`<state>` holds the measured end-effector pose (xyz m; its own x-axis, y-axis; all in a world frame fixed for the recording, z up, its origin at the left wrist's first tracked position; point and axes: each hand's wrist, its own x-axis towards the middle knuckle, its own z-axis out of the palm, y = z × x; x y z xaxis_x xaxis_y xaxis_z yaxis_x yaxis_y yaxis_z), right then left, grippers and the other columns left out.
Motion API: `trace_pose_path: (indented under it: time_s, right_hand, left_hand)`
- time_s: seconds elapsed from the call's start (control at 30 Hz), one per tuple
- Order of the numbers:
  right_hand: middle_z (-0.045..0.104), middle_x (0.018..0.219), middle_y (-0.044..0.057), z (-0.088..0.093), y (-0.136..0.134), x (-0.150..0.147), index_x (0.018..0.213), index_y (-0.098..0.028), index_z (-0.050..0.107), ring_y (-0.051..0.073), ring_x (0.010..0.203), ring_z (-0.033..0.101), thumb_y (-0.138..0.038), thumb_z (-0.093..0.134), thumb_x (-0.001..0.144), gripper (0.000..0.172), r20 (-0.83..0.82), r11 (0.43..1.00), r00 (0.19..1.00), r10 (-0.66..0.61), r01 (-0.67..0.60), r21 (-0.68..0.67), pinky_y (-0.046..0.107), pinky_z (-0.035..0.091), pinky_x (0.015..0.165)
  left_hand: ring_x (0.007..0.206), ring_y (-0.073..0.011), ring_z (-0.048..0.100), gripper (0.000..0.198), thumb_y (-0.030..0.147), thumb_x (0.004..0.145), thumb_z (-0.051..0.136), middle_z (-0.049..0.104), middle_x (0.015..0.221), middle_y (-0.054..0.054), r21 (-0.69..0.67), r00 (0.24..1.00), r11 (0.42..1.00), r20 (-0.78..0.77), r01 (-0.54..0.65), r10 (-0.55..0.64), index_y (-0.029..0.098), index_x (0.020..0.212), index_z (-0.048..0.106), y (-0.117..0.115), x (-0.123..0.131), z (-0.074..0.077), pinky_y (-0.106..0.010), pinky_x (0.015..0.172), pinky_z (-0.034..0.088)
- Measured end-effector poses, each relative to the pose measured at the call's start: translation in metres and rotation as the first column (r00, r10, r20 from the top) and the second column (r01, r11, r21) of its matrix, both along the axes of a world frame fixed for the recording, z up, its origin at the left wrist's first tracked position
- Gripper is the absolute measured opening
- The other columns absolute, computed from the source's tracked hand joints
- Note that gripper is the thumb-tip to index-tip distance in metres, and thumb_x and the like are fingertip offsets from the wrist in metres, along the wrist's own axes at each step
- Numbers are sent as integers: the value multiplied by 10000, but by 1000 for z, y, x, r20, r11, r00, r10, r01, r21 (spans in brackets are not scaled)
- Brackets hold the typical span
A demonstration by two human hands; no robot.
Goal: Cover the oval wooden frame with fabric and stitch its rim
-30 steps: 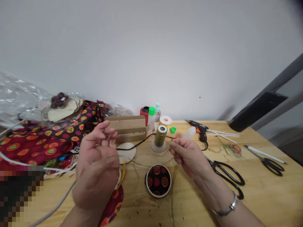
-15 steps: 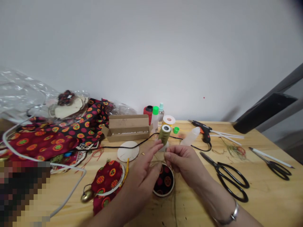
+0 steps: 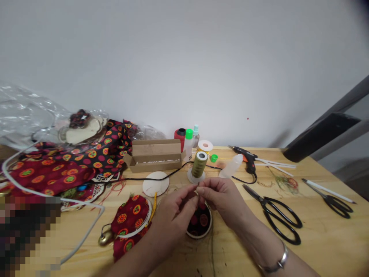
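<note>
My left hand (image 3: pixel 175 213) and my right hand (image 3: pixel 220 196) meet fingertip to fingertip at the middle of the table, both closed in a pinch. Thin olive thread (image 3: pixel 212 246) hangs below my right hand, and the pinched fingers seem to hold its end; the exact grip is too small to see. Under the hands lies a round black patterned fabric piece (image 3: pixel 199 227) with a pale rim, partly covered by my fingers. Just beyond stands an olive thread spool (image 3: pixel 199 166). A red patterned round piece (image 3: pixel 131 215) with a brass bell (image 3: pixel 106 237) lies left of my left hand.
Large black scissors (image 3: pixel 281 215) lie to the right, smaller scissors (image 3: pixel 336 206) farther off. A glue gun (image 3: pixel 245 157), a translucent bottle (image 3: pixel 232 166) and an open cardboard box (image 3: pixel 155 163) sit toward the wall. Patterned cloth (image 3: pixel 57 169) and a white cable (image 3: pixel 83 241) occupy the left.
My left hand's raised fingers have bent down, and its thumb and forefinger have closed toward my right fingertips. The olive spool's base is now uncovered.
</note>
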<state>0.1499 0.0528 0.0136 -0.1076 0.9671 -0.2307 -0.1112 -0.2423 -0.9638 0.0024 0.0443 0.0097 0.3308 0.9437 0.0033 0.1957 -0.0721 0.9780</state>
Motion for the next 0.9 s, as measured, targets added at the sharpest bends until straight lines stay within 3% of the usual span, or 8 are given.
trace_pose_path:
  time_s: [0.13, 0.33, 0.57, 0.9]
  right_hand:
    - [553, 456, -39, -1, 0, -1, 586, -131, 599, 37, 385, 396, -223, 663, 655, 132, 8, 1000, 1000, -18, 18, 8, 172, 252, 392]
    - [551, 447, -40, -1, 0, -2, 606, -135, 596, 45, 384, 400, -235, 676, 644, 133, 32, 999, 999, -44, 44, -4, 176, 267, 397]
    - [540, 440, -46, -2, 0, -1, 612, -138, 597, 45, 391, 397, -234, 676, 652, 130, 68, 999, 997, -45, 44, 20, 175, 255, 393]
    - [530, 428, -53, 1, -1, -3, 600, -135, 585, 42, 379, 401, -217, 673, 646, 128, 66, 1000, 997, -28, 28, 13, 165, 272, 382]
  left_hand:
    - [782, -170, 607, 242, 262, 790, 559, 696, 816, -13, -78, 995, 997, 97, -25, 33, 218, 988, 689, 2, 2, -1, -248, 722, 465]
    - [616, -157, 590, 163, 278, 695, 648, 687, 671, -32, -323, 974, 943, 175, -81, 144, 167, 790, 719, 3, 1, 0, -237, 582, 456]
    - [677, -187, 612, 145, 273, 657, 678, 686, 673, -43, -381, 961, 923, 229, -61, 158, 153, 730, 716, 9, 1, 1, -265, 629, 461]
    - [501, -107, 559, 118, 255, 629, 708, 677, 581, -24, -485, 937, 874, 312, 16, 156, 139, 650, 707, 9, 0, 2, -196, 500, 420]
